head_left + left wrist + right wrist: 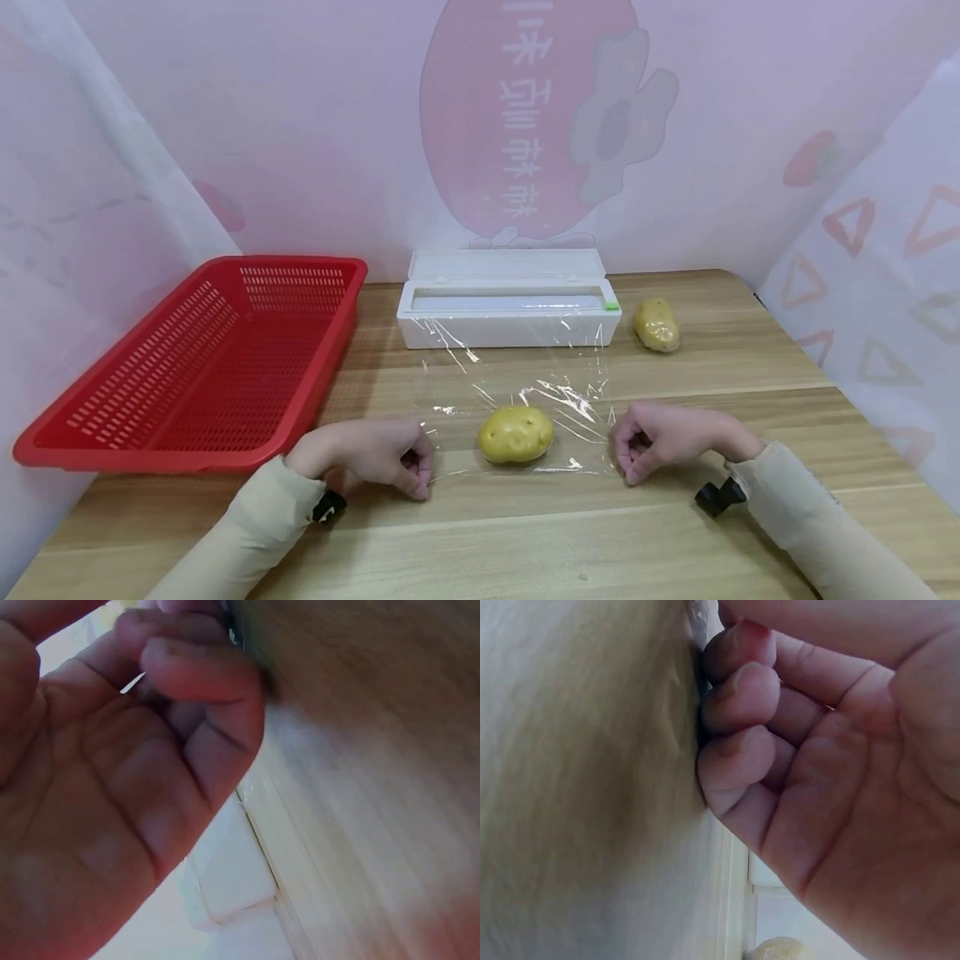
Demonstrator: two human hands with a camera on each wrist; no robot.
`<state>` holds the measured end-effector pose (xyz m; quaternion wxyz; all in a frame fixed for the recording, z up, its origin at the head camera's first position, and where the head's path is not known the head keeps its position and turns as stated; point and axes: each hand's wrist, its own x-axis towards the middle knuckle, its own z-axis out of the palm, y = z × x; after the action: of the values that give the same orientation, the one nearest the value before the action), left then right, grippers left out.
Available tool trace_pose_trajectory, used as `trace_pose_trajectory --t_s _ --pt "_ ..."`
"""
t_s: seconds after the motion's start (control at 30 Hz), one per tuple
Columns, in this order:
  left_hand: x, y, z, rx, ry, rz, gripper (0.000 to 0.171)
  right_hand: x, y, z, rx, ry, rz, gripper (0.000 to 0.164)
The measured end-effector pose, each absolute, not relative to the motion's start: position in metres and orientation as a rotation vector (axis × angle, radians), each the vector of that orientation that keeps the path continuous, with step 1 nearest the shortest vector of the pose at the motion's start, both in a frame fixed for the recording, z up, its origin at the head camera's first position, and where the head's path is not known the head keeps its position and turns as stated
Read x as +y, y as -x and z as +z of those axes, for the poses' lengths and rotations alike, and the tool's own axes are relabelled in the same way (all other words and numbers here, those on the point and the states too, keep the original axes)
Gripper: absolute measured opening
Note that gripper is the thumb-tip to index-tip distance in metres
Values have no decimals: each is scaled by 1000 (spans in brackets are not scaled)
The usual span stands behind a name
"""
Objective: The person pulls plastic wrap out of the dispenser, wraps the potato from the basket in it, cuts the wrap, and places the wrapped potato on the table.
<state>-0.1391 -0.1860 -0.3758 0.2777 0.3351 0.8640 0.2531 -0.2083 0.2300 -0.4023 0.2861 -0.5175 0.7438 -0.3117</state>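
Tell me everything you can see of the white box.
The white box is long, rectangular and plastic-looking, its lid tipped open at the back. A top opening shows a pale roll; a green tab marks the right front corner. It sits at the far side of the wooden table, and clear film runs from it toward the left hand and the right hand, neither touching it.
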Motion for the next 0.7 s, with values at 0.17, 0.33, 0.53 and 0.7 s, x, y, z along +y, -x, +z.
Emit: trace_pose_trajectory --t_s 0.17,0.33,0.53,0.7 --pt "-188 140 -373 2310 -903 646 17 232 210 -402 1989 1426 -827 10" --pt "-188 141 -370 2314 -891 666 17 234 210 -400 2018 1384 -850 11" --pt "-186 144 -376 2316 -886 722 16 230 209 -402 2046 1290 -892 20" --pt "-184 143 -379 2309 -900 731 15 227 209 -403 2035 1372 -871 15"
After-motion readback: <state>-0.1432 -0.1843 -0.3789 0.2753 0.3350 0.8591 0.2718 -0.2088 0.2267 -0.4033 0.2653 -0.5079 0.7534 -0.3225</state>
